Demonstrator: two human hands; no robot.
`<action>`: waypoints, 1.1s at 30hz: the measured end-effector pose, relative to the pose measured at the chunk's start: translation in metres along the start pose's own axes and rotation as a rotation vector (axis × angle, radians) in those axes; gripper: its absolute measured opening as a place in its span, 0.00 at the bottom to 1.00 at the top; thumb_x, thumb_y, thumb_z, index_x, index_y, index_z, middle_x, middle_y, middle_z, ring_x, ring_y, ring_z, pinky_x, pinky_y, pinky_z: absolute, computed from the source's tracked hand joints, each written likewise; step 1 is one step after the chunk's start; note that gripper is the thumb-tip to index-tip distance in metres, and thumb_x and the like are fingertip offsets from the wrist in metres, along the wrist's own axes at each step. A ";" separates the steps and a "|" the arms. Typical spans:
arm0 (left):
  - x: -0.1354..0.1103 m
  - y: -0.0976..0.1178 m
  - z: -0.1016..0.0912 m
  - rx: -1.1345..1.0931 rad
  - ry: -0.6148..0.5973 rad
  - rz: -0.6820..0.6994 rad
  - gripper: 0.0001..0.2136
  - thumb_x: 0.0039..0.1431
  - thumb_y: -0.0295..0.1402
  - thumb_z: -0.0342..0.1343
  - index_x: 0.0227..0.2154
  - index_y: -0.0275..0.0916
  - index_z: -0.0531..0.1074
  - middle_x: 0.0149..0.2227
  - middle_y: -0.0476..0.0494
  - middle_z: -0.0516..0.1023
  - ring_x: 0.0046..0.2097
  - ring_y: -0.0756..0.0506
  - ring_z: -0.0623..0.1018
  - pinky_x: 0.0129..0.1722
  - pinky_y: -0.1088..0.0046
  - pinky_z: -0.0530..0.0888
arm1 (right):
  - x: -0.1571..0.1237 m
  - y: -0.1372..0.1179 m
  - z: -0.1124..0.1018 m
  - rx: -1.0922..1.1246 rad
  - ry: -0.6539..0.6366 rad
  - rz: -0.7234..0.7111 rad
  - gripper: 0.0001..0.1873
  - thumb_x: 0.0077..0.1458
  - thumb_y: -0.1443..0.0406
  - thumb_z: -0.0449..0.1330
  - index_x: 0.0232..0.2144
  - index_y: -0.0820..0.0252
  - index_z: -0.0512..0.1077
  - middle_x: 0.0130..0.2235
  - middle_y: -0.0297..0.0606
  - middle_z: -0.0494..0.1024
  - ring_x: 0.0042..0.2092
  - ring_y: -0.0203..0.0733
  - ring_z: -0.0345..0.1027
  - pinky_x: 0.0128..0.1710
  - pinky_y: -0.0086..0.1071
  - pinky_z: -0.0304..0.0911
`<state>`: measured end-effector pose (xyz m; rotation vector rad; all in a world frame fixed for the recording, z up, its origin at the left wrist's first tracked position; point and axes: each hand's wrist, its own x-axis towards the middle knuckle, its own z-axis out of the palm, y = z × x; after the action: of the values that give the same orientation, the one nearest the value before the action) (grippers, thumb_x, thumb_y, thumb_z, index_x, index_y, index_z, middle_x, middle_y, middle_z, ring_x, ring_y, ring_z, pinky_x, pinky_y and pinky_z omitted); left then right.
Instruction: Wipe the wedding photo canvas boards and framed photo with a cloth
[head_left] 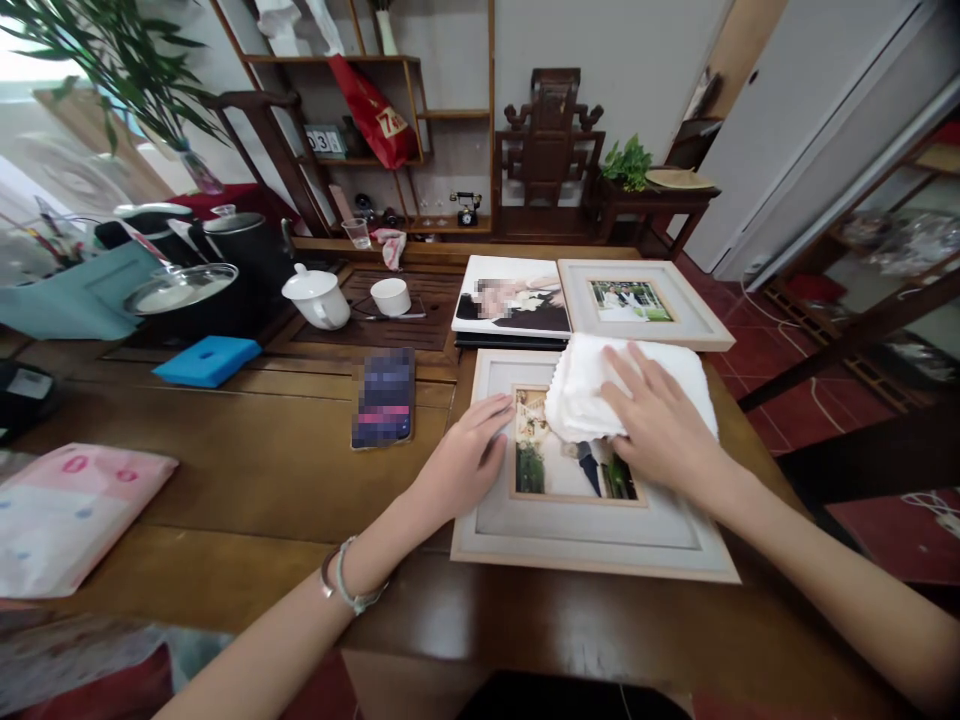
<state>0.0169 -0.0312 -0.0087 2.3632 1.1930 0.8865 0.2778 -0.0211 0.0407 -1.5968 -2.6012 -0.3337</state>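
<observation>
**White cloth [637, 365] pressed on framed photo [540, 540], both hands on the job**

R hand [656, 425] lay palm-down on the white cloth, fingers spread & open, not clenched. Cloth looked folded/layered, w/ a scalloped edge on its L side; it hid the upper R part of the framed photo, incl. some of the pic & mat. L hand [469, 450] was open too, palm down, fingers close tog. & slightly bent, resting on the L side of the frame w/ fingertips by the pic's inner border. 2 bracelets [352, 580] sat on the L wrist.

Framed photo lay flat nr the front edge of the wooden table [285, 490], R-hand end: pale wood rim, light mat, outdoor pic partly showing. Just beyond it: a photo panel [514, 295] atop sth dark on the L, & a 2nd framed photo [682, 315] of a couple on the R, side by side.

L of the frame, apart from it, was a smartphone [382, 400], screen lit. Farther L: a blue block [208, 360] & a pink-and-white pack [82, 520]. Behind the phone, a white lidded cup [319, 297] & a small white cup [391, 297] stood by a dark tea tray [442, 315].
</observation>
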 end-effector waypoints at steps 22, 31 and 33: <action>0.000 -0.002 0.002 0.024 0.025 0.027 0.18 0.66 0.25 0.45 0.55 0.31 0.71 0.59 0.31 0.71 0.62 0.38 0.69 0.63 0.52 0.67 | -0.007 -0.063 -0.028 0.046 -0.247 0.006 0.25 0.47 0.71 0.60 0.50 0.72 0.72 0.64 0.60 0.63 0.65 0.69 0.52 0.58 0.56 0.60; 0.001 -0.004 0.001 -0.009 0.020 0.033 0.19 0.65 0.22 0.42 0.53 0.31 0.72 0.59 0.31 0.71 0.63 0.39 0.68 0.63 0.52 0.66 | -0.034 -0.120 -0.050 0.075 -0.340 -0.252 0.26 0.46 0.68 0.62 0.49 0.73 0.72 0.60 0.70 0.65 0.61 0.72 0.60 0.48 0.52 0.69; 0.000 -0.005 0.000 -0.025 0.016 0.042 0.20 0.64 0.21 0.42 0.55 0.33 0.71 0.60 0.32 0.70 0.63 0.39 0.67 0.63 0.53 0.67 | -0.046 -0.122 -0.056 0.164 -0.356 -0.374 0.26 0.43 0.67 0.63 0.47 0.72 0.74 0.59 0.68 0.66 0.60 0.70 0.62 0.49 0.52 0.69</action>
<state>0.0141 -0.0279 -0.0118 2.3737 1.1354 0.9303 0.1875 -0.1270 0.0698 -1.2052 -3.0970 0.1635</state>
